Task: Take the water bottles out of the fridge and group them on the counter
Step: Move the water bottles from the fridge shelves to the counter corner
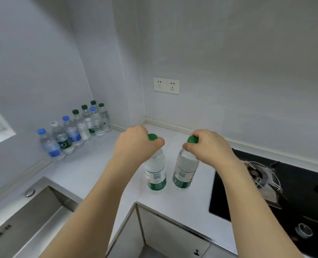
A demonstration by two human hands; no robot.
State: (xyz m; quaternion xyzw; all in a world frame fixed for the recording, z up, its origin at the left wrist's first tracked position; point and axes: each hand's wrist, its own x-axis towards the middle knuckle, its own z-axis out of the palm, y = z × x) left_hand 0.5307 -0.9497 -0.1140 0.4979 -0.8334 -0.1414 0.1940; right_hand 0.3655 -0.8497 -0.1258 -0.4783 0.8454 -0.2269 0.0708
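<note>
Two clear water bottles with green caps and green labels stand upright on the white counter (91, 170) near its front corner. My left hand (136, 144) is closed around the neck of the left bottle (155, 174). My right hand (208, 144) grips the neck of the right bottle (184, 172). Both bottle bases appear to touch the counter. A row of several small water bottles (76, 127) with blue, white and green caps stands along the left wall toward the back corner. The fridge is out of view.
A steel sink (33, 216) lies at the lower left. A black gas hob (288, 192) with a metal pan support sits on the right. A double wall socket (166, 85) is above the counter corner. Cabinet fronts (169, 235) are below.
</note>
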